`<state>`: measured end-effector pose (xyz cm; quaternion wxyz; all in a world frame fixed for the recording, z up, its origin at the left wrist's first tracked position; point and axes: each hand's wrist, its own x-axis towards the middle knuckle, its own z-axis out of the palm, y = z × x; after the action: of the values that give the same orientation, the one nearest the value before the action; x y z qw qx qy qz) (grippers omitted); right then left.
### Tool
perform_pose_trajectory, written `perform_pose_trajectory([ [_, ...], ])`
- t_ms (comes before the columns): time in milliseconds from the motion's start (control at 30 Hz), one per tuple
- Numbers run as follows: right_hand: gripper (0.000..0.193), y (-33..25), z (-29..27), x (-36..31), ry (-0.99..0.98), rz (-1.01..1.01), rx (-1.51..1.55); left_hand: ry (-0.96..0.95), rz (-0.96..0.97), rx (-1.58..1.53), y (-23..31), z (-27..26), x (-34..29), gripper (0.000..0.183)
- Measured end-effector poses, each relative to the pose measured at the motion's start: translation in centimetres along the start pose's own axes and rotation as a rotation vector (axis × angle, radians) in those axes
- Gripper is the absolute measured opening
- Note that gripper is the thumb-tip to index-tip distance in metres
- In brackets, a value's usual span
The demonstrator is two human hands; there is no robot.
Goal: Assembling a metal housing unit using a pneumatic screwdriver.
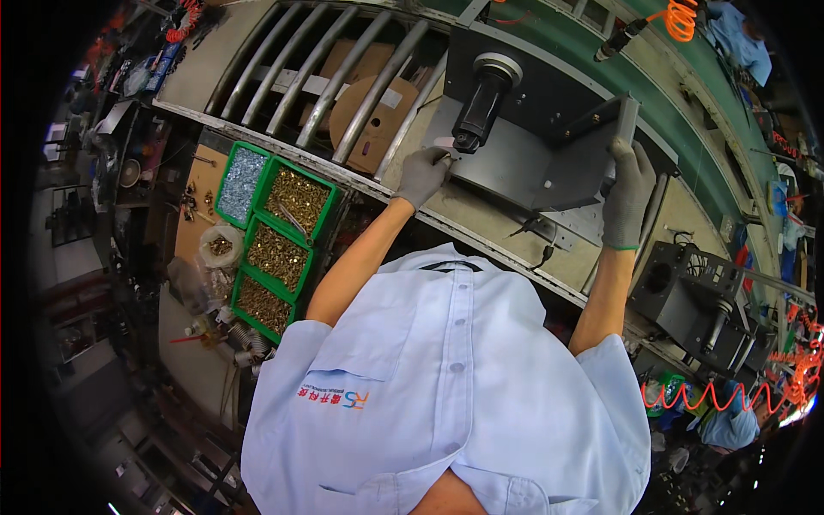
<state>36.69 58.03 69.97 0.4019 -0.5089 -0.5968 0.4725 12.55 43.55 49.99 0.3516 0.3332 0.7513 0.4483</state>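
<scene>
— Overall, where is the grey metal housing (pixel 508 161)?
— Ahead, long axis crosswise. Its side panel (pixel 585 154) is gripped by the right hand (pixel 629 193); the black cylinder (pixel 484 107) lies nearer the left hand (pixel 421 178), pinched narrow, contents unclear.

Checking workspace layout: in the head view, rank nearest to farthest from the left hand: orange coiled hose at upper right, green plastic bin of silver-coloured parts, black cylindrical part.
From the left hand:
1. Black cylindrical part: just up and right.
2. Green plastic bin of silver-coloured parts: off to the left.
3. Orange coiled hose: far upper right.
</scene>
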Motion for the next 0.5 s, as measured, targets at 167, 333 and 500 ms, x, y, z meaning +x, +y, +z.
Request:
perform_pose_trajectory([
  [167,0.033,-0.5,0.1,-0.5,0.003,-0.004,-0.049,0.053,0.133,0.15,-0.3,1.0,0.5,0.022],
  [333,0.034,-0.7,0.1,-0.6,0.003,-0.035,-0.04,0.012,0.344,0.633,1.1,1.5,1.6,0.019],
  [500,0.038,-0.7,-0.1,-0.1,0.01,-0.033,-0.083,-0.046,0.252,0.686,3.7,1.6,1.8,0.021],
])
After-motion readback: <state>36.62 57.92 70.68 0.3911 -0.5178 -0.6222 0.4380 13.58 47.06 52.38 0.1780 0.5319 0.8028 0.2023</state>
